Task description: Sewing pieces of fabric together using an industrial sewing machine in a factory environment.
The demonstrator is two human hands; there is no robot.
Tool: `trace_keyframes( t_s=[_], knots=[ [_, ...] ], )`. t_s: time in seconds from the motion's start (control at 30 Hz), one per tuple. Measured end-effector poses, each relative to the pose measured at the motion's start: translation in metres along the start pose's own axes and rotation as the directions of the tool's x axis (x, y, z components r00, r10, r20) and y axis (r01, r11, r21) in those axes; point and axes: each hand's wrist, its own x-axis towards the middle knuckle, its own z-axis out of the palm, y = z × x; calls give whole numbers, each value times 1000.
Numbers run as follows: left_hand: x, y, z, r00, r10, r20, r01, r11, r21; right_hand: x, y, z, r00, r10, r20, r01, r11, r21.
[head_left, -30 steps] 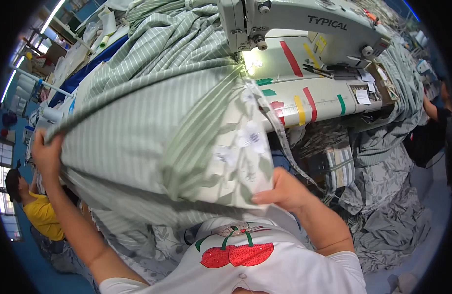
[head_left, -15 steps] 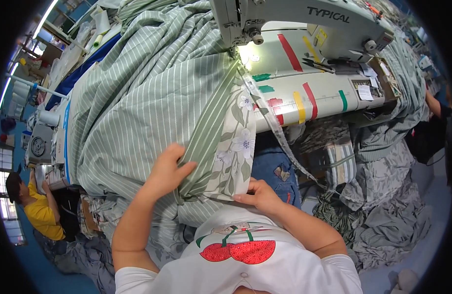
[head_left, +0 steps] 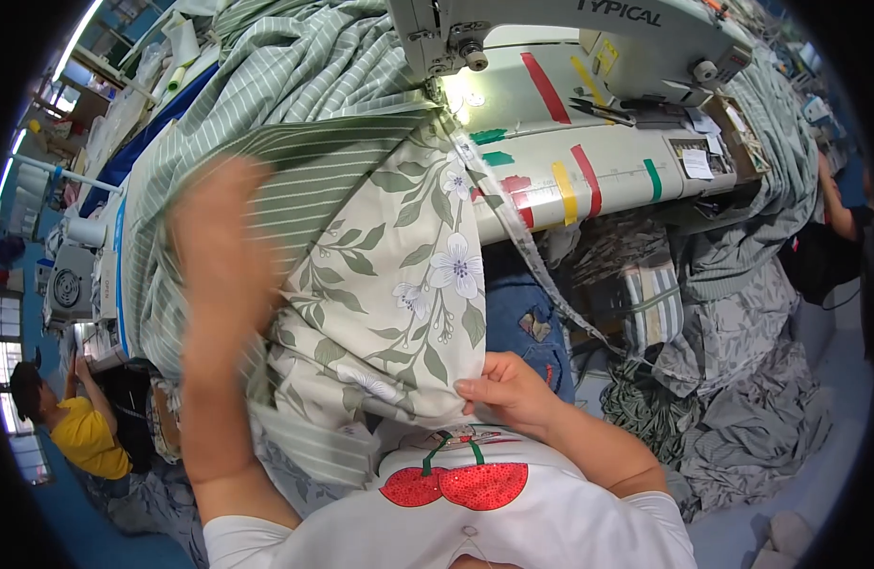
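Observation:
Pale fabric with grey-green leaves and lilac flowers (head_left: 389,275) spreads below the sewing machine's needle area (head_left: 435,93). My right hand (head_left: 517,394) pinches its lower right edge between thumb and fingers, close to my shirt. Over the striped green fabric (head_left: 313,166) on the left, my left hand (head_left: 226,237) is smeared by motion, so its fingers cannot be read. The darker striped face lies folded back beside the floral one, and both run up to the needle. A narrow pale strip (head_left: 527,251) trails from there down to the right.
The sewing machine head (head_left: 570,38) overhangs the far side. Coloured tape (head_left: 588,180) marks its bed, where dark scissors (head_left: 603,112) and a small open box (head_left: 707,161) lie. Heaped cloth (head_left: 750,408) is at lower right. A person in yellow (head_left: 91,436) works at far left.
My left hand has swung left and up, and the striped layer is folded over, baring much more floral fabric. My right hand stays at the edge. The whole view has shifted slightly.

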Motion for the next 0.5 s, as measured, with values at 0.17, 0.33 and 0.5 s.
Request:
trace_keyframes(
  t_s=[0.17,0.33,0.5],
  knots=[
    [-91,103,62,861,415,295,-183,793,-582,-6,1,-12,993,-103,57,116,935,-335],
    [-115,98,113,965,250,81,-133,729,-671,24,-45,-68,471,-874,-122,44,161,-986],
    [-124,113,132,995,99,15,-64,749,-660,18,-42,-53,779,-500,-379,179,756,-630]
  ],
)
